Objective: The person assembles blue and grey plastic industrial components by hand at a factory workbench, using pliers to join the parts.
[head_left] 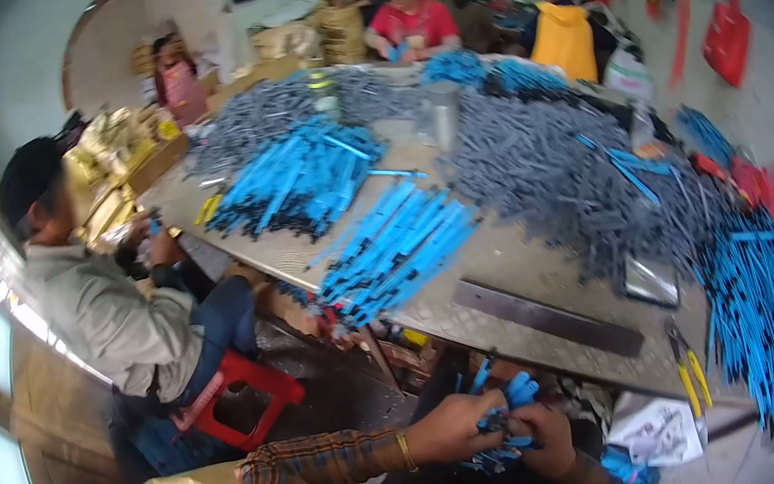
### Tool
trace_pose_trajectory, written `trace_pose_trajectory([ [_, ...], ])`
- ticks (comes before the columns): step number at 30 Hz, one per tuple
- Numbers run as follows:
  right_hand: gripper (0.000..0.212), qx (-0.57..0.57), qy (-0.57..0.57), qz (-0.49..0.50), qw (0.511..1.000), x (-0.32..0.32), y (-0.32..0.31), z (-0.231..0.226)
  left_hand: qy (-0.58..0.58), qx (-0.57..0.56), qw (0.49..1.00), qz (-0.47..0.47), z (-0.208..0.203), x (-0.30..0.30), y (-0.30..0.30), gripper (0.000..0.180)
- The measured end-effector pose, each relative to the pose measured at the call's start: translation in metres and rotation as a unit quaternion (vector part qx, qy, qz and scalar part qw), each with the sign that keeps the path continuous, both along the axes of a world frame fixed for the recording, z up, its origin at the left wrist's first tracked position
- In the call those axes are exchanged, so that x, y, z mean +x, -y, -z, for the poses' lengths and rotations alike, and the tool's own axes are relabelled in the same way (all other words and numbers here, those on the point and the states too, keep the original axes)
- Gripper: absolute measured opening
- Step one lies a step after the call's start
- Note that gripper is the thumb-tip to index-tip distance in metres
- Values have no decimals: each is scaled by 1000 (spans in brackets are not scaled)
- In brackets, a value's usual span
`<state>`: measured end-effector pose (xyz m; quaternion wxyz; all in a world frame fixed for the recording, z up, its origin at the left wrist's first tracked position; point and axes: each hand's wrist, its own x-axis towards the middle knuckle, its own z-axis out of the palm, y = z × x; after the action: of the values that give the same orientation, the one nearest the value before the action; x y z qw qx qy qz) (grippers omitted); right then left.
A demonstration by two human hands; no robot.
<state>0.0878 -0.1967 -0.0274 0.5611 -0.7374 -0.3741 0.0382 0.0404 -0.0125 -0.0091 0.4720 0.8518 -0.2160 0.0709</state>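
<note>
Low in front of me, my left hand [449, 430] is closed around a small bunch of slim blue pieces with black parts [520, 389]. Fingers bent, my right hand [548, 439] grips the same bunch from its right side. The exact kind of these pieces is hard to make out, and the fingers cover their middle. Just beyond my hands, a spread of long blue strips with black ends [399, 250] lies along the near table edge. Behind it sits a larger heap of such strips [296, 175].
Dark grey pieces [547, 166] cover much of the table [502, 264]. A metal bar [546, 318], yellow-handled pliers [687, 367] and a shiny rectangular object [651, 281] lie nearby. More blue strips [761, 304] overhang the right edge. A co-worker [109, 276] sits left on a red stool [244, 396].
</note>
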Motion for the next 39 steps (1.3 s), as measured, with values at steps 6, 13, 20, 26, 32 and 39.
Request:
trace_pose_trajectory([
  [6,18,-60,16,-45,997,22,15,-21,-96,6,995,-27,-4,-5,-4,25],
  [13,24,-310,257,312,861,86,168,-28,-74,-63,995,8,-1,-4,-8,16],
  [20,23,-378,343,358,782,105,205,-1,-136,-68,988,8,-7,-2,-10,15],
  [26,16,-156,6,150,976,54,168,-39,-177,-105,978,21,-15,2,-13,20],
  [32,23,-290,327,7,899,32,78,-43,-210,-76,974,44,-15,9,-11,31],
  [39,20,-287,439,36,851,29,47,-41,-179,-73,980,41,-10,1,-20,33],
])
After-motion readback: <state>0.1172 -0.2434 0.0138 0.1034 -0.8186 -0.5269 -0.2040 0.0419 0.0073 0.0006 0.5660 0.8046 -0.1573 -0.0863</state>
